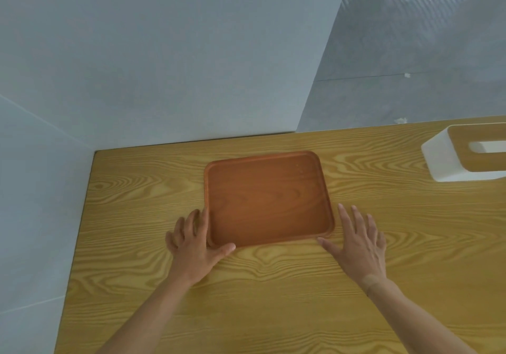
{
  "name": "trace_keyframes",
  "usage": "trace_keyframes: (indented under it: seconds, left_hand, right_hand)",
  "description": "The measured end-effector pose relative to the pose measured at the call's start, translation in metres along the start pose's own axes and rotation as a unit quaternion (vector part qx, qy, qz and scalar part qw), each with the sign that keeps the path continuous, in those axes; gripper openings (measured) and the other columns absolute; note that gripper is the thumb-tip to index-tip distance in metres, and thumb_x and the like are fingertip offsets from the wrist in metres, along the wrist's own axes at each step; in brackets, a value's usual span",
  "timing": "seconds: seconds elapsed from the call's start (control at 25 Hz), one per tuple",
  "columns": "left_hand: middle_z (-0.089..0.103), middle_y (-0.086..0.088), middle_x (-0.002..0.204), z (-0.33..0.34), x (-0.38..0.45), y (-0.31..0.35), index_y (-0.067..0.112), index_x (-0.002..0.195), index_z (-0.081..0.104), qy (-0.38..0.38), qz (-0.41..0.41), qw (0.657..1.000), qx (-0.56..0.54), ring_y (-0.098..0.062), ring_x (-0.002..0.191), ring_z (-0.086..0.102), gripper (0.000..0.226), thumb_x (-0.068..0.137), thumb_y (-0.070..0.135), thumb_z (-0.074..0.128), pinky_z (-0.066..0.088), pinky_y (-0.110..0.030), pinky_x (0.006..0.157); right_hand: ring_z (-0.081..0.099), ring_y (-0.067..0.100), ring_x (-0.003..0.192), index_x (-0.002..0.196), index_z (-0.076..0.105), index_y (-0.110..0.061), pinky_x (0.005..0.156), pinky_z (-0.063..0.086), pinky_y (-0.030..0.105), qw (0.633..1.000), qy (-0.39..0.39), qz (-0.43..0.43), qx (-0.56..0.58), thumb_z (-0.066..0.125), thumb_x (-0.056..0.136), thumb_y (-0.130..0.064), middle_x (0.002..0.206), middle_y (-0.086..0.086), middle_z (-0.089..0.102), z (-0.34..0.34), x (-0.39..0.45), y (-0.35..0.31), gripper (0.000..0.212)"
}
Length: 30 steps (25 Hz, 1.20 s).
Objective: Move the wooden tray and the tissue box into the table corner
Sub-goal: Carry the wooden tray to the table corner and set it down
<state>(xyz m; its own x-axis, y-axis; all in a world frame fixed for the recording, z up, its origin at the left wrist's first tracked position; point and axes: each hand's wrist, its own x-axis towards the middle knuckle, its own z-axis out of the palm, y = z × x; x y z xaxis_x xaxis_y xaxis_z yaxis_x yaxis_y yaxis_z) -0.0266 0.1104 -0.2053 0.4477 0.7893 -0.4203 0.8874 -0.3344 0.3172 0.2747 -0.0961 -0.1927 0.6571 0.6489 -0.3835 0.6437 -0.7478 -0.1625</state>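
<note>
Nearest me, my left hand (pixel 191 247) rests fingers spread on the bench (pixel 273 299), touching the near left corner of the wooden tray (pixel 268 200). My right hand (pixel 358 247) lies flat and spread just beside the tray's near right corner, gripping nothing. The tray sits flat near the far left corner. The tissue box (pixel 465 154) stands at far right, well apart. I read no writing anywhere.

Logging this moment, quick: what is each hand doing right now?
Left hand: open, fingers against the wooden tray near-left corner, no grip.
Right hand: open, flat beside the tray, holding nothing.
</note>
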Motion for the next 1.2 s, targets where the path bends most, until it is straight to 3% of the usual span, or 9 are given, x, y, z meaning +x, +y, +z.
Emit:
trace_keyframes:
  seconds: [0.12,0.44,0.96,1.2]
  left_hand:
    - [-0.008,-0.002,0.164,0.008,0.001,-0.003,0.04,0.148,-0.024,-0.024,0.0,0.999,0.026,-0.037,0.148,-0.014,0.126,0.054,0.102,0.032,-0.001,-0.068,0.114]
    - [0.002,-0.004,0.164,0.003,0.012,-0.002,0.027,0.154,-0.005,0.004,-0.019,0.999,0.039,-0.04,0.148,-0.005,0.132,0.054,0.099,0.043,0.012,-0.072,0.113]
    - [-0.008,0.003,0.163,-0.037,0.069,0.011,0.035,0.152,-0.009,-0.049,-0.07,0.996,0.009,-0.044,0.147,-0.008,0.131,0.055,0.088,0.061,0.018,-0.077,0.107]
    - [-0.008,0.005,0.162,-0.041,0.075,0.011,0.038,0.151,-0.009,-0.063,-0.072,0.995,0.019,-0.045,0.146,-0.007,0.131,0.053,0.089,0.06,0.021,-0.076,0.106]
  right_hand:
    - [-0.005,0.031,0.152,0.153,-0.007,-0.046,0.112,0.015,0.072,0.999,-0.033,-0.023,-0.003,0.035,0.077,-0.087,0.168,-0.003,-0.001,0.003,0.009,0.005,0.095]
    - [-0.005,0.034,0.151,0.151,-0.002,-0.053,0.108,0.016,0.078,0.999,-0.012,-0.025,0.017,0.039,0.075,-0.086,0.168,0.0,0.003,0.007,0.018,-0.002,0.092]
    - [-0.001,0.038,0.15,0.149,0.004,-0.055,0.109,0.019,0.077,0.998,-0.028,0.002,0.048,0.053,0.075,-0.081,0.167,0.005,0.005,-0.019,0.075,-0.038,0.092]
    - [0.002,0.039,0.15,0.149,0.004,-0.055,0.108,0.023,0.075,0.999,-0.027,0.005,0.039,0.052,0.074,-0.083,0.167,0.005,0.006,-0.017,0.075,-0.039,0.093]
